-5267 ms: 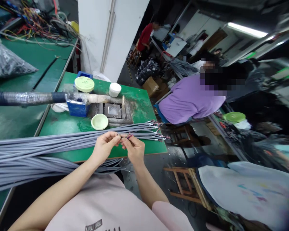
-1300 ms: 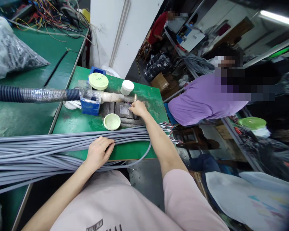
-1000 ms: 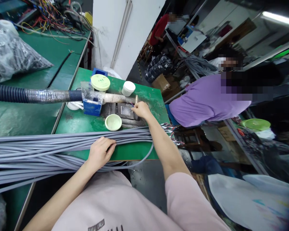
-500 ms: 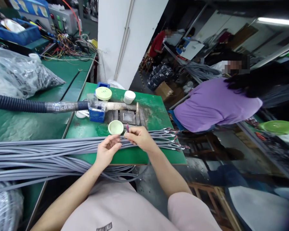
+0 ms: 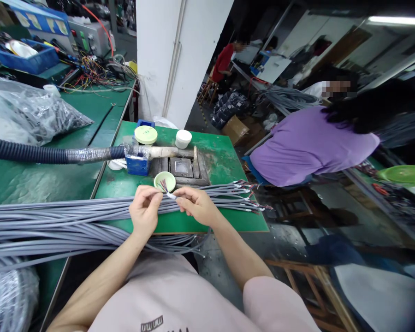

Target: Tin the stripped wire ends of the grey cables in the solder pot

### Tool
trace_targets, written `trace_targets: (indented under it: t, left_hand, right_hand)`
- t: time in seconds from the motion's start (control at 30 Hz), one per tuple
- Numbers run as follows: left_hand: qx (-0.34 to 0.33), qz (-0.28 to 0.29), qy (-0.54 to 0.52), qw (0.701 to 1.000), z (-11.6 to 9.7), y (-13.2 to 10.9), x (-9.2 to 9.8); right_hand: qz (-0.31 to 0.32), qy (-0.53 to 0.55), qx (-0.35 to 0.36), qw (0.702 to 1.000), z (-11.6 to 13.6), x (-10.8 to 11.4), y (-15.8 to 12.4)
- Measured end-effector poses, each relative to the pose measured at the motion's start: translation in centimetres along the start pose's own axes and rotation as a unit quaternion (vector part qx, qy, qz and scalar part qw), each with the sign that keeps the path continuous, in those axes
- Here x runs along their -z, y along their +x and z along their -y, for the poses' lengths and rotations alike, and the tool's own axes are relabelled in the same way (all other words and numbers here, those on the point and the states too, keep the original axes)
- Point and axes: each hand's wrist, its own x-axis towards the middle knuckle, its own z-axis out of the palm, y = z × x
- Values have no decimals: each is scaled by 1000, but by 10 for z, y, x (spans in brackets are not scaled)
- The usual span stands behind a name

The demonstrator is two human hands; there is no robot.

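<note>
A grey cable end with a white wrapped section (image 5: pixel 171 196) is pinched between the thumb and fingers of my right hand (image 5: pixel 197 206). Thin coloured wires (image 5: pixel 163 185) fan out of it toward the light green bowl (image 5: pixel 169 176) behind. My left hand (image 5: pixel 145 210) is closed, its thumb and fingertips pinched at the base of these wires; the exact contact is partly hidden. Beneath both hands runs a bundle of grey cables (image 5: pixel 107 203) across the green table, with stripped, coloured ends (image 5: pixel 244 186) at the right.
Behind the bowl sits a solder pot (image 5: pixel 183 167) in a metal frame, with an extraction hose (image 5: pixel 48 153) leading to it. A white jar (image 5: pixel 183 138), a green-lidded tub (image 5: pixel 145 134) and a blue box (image 5: pixel 137 165) stand close by. A co-worker in purple (image 5: pixel 297 143) sits at the right.
The cable end has turned so that its wires point up and left, with the white section now showing. My left hand has shifted slightly left and closed into a pinch.
</note>
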Motion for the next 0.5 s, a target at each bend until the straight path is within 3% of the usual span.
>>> trace_targets:
  t: [0.1, 0.17, 0.27, 0.37, 0.43, 0.5]
  left_hand:
    - [-129, 66, 53, 988, -4, 2, 2]
    - [-124, 56, 18, 991, -6, 1, -2]
    - [27, 9, -77, 997, -4, -2, -11]
    - [193, 102, -170, 961, 1, -7, -16]
    - [251, 169, -200, 932, 4, -10, -15]
    - [278, 202, -203, 917, 3, -12, -13]
  right_hand:
    - [-29, 35, 6, 999, -3, 0, -10]
    - [-44, 69, 5, 997, -4, -3, -14]
    - [-81, 110, 6, 991, -6, -9, -17]
    - [-89, 117, -3, 989, -8, -13, -21]
    - [-60, 106, -11, 992, -10, -11, -23]
    - [-46, 71, 4, 996, -11, -4, -24]
